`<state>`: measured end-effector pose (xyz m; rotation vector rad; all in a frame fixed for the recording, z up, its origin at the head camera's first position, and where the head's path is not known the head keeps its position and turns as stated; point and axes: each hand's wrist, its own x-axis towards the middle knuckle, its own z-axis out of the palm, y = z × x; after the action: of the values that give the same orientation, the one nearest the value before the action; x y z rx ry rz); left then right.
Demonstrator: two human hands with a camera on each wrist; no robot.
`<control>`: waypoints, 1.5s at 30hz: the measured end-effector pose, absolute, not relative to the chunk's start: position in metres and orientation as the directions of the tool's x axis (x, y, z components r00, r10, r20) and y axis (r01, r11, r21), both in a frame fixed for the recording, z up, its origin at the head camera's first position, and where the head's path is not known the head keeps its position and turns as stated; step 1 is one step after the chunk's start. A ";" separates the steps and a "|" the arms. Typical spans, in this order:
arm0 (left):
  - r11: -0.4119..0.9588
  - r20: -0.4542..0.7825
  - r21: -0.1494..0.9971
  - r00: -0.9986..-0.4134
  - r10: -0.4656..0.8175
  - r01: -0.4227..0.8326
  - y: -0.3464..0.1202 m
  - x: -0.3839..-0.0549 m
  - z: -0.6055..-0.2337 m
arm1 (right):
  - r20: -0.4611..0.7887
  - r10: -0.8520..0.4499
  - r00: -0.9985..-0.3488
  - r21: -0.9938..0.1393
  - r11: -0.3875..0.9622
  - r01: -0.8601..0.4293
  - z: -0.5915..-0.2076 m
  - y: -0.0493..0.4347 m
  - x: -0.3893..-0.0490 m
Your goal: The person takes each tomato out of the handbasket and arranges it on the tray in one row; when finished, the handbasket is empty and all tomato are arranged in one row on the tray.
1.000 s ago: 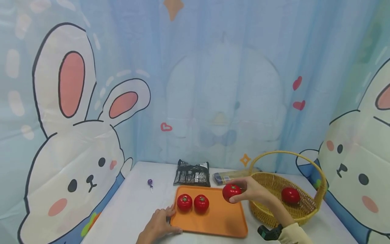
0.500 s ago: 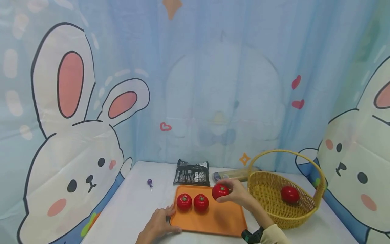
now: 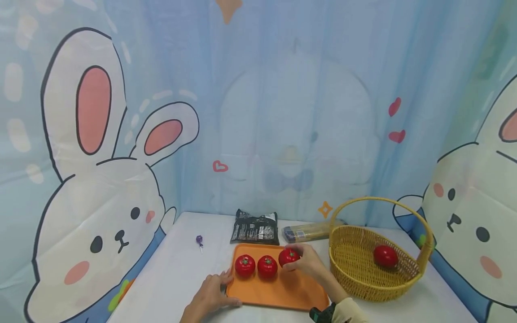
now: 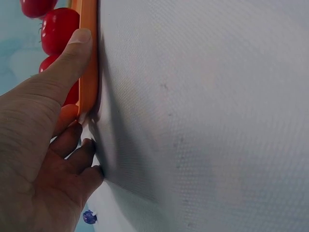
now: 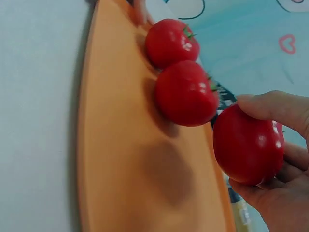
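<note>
My right hand (image 3: 306, 260) holds a red tomato (image 5: 248, 145) between thumb and fingers. It hangs just above the orange tray (image 3: 278, 296), whose floor shows a shadow in the right wrist view. Two more tomatoes sit side by side on the tray's left half: an outer tomato (image 3: 244, 266) and an inner tomato (image 3: 267, 267). At the tray's left front corner, my left hand (image 3: 210, 294) grips the edge. Its thumb lies on the rim in the left wrist view, with the index finger at the corner and the other fingertips near the cloth.
Right of the tray stands a yellow wicker basket (image 3: 371, 294) with a tall handle and one red round fruit (image 3: 385, 256) inside. Behind the tray lie a black packet (image 3: 255, 229) and a long clear pack (image 3: 307, 232). A purple lollipop (image 3: 199, 240) is at the left on the white tablecloth (image 3: 173, 255).
My right hand has carried the tomato leftward and down, from the tray's right side by the basket to near the inner tomato. The left hand has stayed at the tray's corner.
</note>
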<state>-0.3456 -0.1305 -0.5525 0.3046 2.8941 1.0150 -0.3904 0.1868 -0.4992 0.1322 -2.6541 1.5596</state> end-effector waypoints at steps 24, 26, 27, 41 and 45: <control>0.746 -0.044 0.656 -0.981 0.188 0.113 -0.133 -0.345 -0.548 | 0.152 -0.061 -0.987 -0.810 0.565 -0.159 -0.539 0.185 -0.397; 0.744 -0.046 0.658 -0.981 0.190 0.114 -0.131 -0.344 -0.548 | 0.152 -0.059 -0.987 -0.794 0.587 -0.158 -0.539 0.187 -0.396; 0.744 -0.048 0.659 -0.981 0.190 0.112 -0.130 -0.344 -0.548 | 0.149 -0.054 -0.987 -0.790 0.594 -0.152 -0.539 0.188 -0.395; 0.747 -0.061 0.658 -0.981 0.182 0.097 -0.128 -0.344 -0.548 | 0.130 -0.076 -0.989 -0.795 0.587 -0.150 -0.538 0.192 -0.396; 0.748 -0.063 0.657 -0.981 0.183 0.097 -0.129 -0.344 -0.549 | 0.115 -0.066 -0.991 -0.804 0.580 -0.131 -0.537 0.192 -0.395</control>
<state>-0.3443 -0.1286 -0.5492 0.2268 2.8214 1.0494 -0.3953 0.1922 -0.5369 0.1703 -2.7275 1.3972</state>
